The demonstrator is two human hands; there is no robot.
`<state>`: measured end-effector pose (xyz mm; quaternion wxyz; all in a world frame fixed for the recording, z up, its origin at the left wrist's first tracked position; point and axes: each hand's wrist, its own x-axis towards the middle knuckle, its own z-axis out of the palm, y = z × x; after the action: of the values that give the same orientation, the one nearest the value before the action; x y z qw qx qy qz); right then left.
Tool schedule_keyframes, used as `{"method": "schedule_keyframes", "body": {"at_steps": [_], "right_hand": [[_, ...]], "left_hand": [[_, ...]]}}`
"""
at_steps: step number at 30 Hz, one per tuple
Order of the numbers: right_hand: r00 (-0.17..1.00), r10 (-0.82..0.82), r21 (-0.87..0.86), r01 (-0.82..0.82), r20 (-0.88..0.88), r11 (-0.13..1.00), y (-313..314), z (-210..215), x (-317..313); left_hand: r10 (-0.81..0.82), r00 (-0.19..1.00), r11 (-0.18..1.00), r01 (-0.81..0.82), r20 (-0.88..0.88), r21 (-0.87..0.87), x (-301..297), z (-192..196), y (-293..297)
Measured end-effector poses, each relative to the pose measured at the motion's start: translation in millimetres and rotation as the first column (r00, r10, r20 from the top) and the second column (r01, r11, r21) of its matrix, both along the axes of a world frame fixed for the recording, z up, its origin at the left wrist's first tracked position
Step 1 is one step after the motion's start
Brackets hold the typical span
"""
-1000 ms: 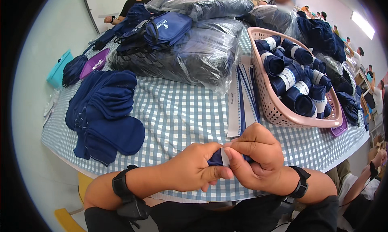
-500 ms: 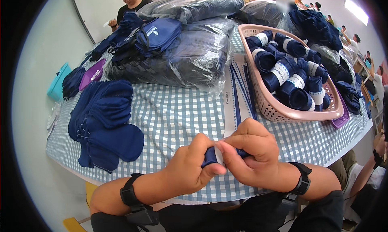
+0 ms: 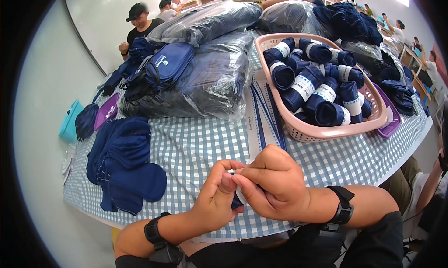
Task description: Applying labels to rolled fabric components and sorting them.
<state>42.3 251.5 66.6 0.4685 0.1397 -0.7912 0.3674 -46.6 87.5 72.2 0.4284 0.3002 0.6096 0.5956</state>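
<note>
Close to the table's near edge, my left hand (image 3: 211,193) is wrapped round a small navy fabric roll (image 3: 236,202), mostly hidden by my fingers. A white paper band (image 3: 240,194) shows on the roll. My right hand (image 3: 276,186) pinches at the band's upper part, its thumb and forefinger meeting my left fingertips. Beyond my right hand, a pink basket (image 3: 322,133) holds several navy rolls (image 3: 301,88) with printed white bands. Flat printed paper strips (image 3: 252,132) lie beside the basket. To the left rests a pile of navy fabric pieces (image 3: 125,163).
Plastic-wrapped navy bundles (image 3: 210,83) fill the table's far side, with a blue pouch (image 3: 173,62) on them. At the left edge are a purple tray (image 3: 108,111) and a teal bin (image 3: 70,121). Another purple tray (image 3: 392,121) sits right of the basket. People work further back.
My left thumb has swung up to my right fingertips, and the left hand has turned round the roll. My right fingers have shifted left along the band. The view has tilted upward.
</note>
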Motion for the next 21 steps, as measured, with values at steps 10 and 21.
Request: {"method": "schedule_keyframes", "body": {"at_steps": [10, 21], "right_hand": [[0.996, 0.017, -0.161, -0.002, 0.091, 0.987, -4, -2, -2], [0.986, 0.042, -0.122, -0.023, 0.159, 0.992, -5, 1, 3]], "left_hand": [[-0.037, 0.744, 0.972, 0.182, -0.667, 0.148, -21, -7, 3], [-0.088, 0.88, 0.973, 0.176, -0.467, 0.147, -19, -18, 1]]}}
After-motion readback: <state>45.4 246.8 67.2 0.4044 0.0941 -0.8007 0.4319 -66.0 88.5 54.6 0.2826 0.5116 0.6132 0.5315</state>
